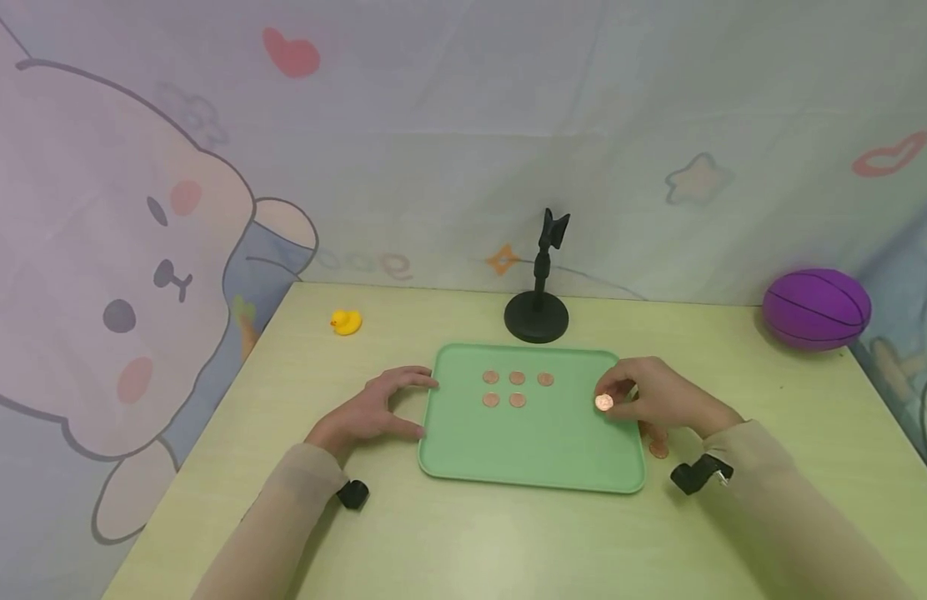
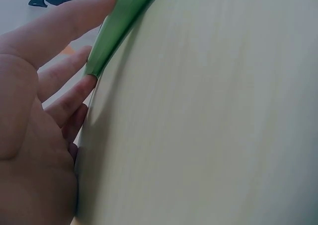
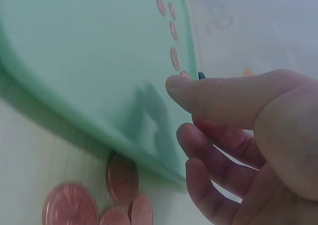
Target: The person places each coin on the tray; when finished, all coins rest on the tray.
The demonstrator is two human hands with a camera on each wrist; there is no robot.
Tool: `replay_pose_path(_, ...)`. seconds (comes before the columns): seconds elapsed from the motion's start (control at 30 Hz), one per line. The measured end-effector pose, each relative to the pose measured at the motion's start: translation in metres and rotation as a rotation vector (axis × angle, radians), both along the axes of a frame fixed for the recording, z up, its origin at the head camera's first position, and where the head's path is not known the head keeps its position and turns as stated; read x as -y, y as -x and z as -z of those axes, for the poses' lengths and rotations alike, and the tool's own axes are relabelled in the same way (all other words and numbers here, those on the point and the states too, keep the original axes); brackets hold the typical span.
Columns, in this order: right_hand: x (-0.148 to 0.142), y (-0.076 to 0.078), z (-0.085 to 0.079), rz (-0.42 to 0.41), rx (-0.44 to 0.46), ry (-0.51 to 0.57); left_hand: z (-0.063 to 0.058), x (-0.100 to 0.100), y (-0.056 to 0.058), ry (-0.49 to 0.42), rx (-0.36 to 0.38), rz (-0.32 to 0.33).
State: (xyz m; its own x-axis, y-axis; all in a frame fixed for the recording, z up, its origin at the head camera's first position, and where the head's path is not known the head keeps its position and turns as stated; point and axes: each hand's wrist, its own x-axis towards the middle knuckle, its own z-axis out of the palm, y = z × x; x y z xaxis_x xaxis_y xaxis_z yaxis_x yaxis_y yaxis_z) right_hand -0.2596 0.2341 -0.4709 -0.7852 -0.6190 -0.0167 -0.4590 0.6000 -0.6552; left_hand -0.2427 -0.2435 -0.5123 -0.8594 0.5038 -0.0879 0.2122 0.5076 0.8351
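Observation:
A green tray (image 1: 538, 454) lies on the table with copper coins on it, a row of three (image 1: 517, 377) above a row of two (image 1: 491, 400). My right hand (image 1: 658, 396) is over the tray's right side and pinches a copper coin (image 1: 603, 402) between thumb and fingers. In the right wrist view the thumb hides most of that coin. At the tray's left edge my left hand (image 1: 373, 412) touches the rim with thumb and fingertips, the fingers fairly straight. Loose coins (image 3: 72, 207) lie outside the tray beneath my right hand, partly hidden in the head view.
Behind the tray stands a black stand (image 1: 537, 317) with a round base. A yellow rubber duck (image 1: 347, 322) sits at the back left and a purple ball (image 1: 816, 309) at the back right corner. A printed cloth (image 1: 433, 167) hangs behind the table.

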Motion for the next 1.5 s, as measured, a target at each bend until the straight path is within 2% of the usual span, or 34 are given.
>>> replay_pose_path(0.63,0.047,0.008,0.009,-0.052,-0.082,0.017,0.0,0.0,0.0,0.008,-0.005,0.008)
replay_pose_path(1.03,0.063,0.01,0.016,-0.015,-0.124,-0.009,0.001,0.0,0.001,0.001,-0.01,0.003)
replay_pose_path(1.5,0.071,0.009,0.014,0.006,-0.108,-0.026,0.001,0.0,0.0,-0.006,-0.009,0.0)
